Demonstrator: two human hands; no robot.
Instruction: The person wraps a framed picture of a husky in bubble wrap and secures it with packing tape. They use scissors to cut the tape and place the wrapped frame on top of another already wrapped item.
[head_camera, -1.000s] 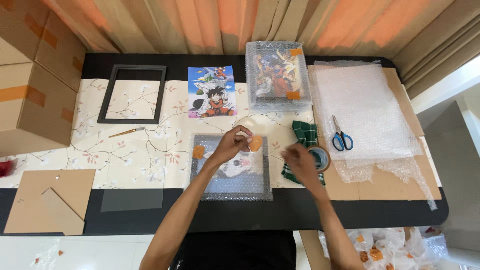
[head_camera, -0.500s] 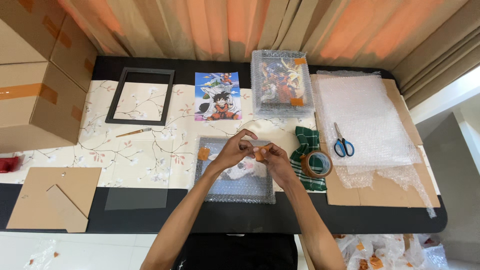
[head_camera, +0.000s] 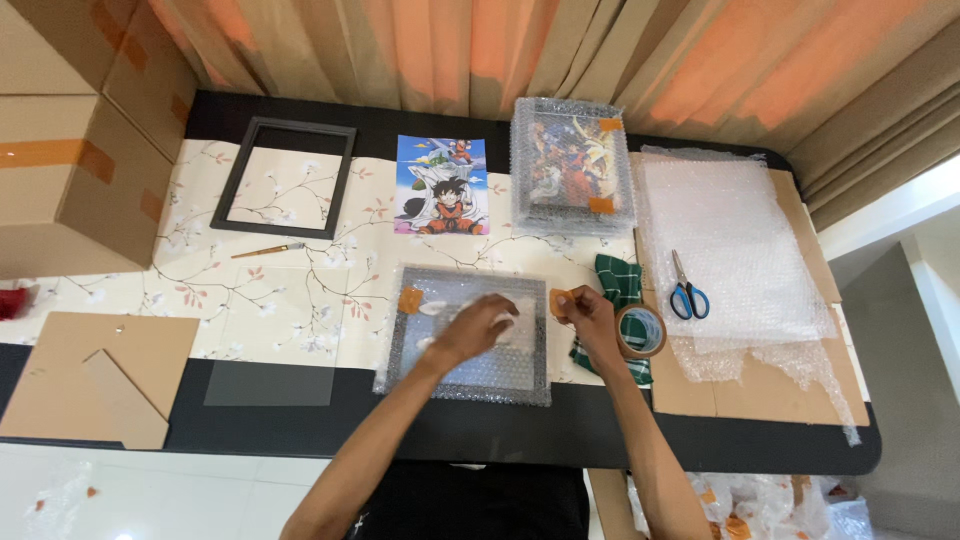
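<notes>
My left hand (head_camera: 482, 327) presses flat, fingers spread, on the bubble-wrapped frame (head_camera: 465, 335) beneath it. My right hand (head_camera: 587, 312) pinches a strip of brown tape (head_camera: 560, 301) at the frame's right edge. Just right of that hand sit the tape roll (head_camera: 641, 330) and green cloth (head_camera: 618, 283).

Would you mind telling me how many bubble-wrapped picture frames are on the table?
2. One bubble-wrapped frame lies under the left hand at the near edge; the other bubble-wrapped frame lies at the far edge, beside the cartoon print. More could be hidden inside the boxes.
</notes>
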